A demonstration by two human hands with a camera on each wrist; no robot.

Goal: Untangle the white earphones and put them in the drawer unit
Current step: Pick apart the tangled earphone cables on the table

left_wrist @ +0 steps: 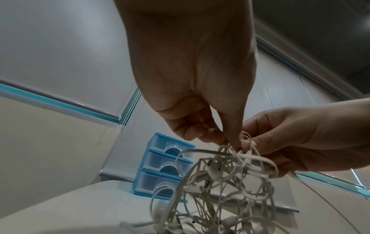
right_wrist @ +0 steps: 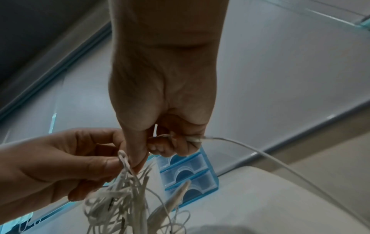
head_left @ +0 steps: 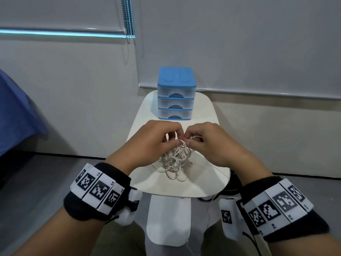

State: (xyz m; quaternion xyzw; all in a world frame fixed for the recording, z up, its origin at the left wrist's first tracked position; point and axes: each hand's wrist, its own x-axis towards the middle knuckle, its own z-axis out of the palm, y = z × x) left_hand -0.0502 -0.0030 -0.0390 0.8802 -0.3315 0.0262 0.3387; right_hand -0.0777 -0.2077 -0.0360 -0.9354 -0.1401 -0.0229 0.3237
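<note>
Both hands, left (head_left: pixel 147 139) and right (head_left: pixel 210 143), pinch loops atop the tangled earphones (head_left: pixel 175 159), lifting them off the counter (head_left: pixel 203 178) to tease strands apart; drawers (head_left: pixel 176 93) wait closed beyond.

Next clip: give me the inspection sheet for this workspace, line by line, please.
Surface: small white table, rounded corners.
Job's things: white earphones, a tangled bundle, its top lifted and its lower loops on the table; blue drawer unit at the far end, all three drawers closed.
Clutter: nothing seen.
Grippers: left hand and right hand both pinch cord at the bundle's top.
Cables: one strand trails off from the right hand's fingers.
Surroundings: window blinds behind, with a bead chain.
</note>
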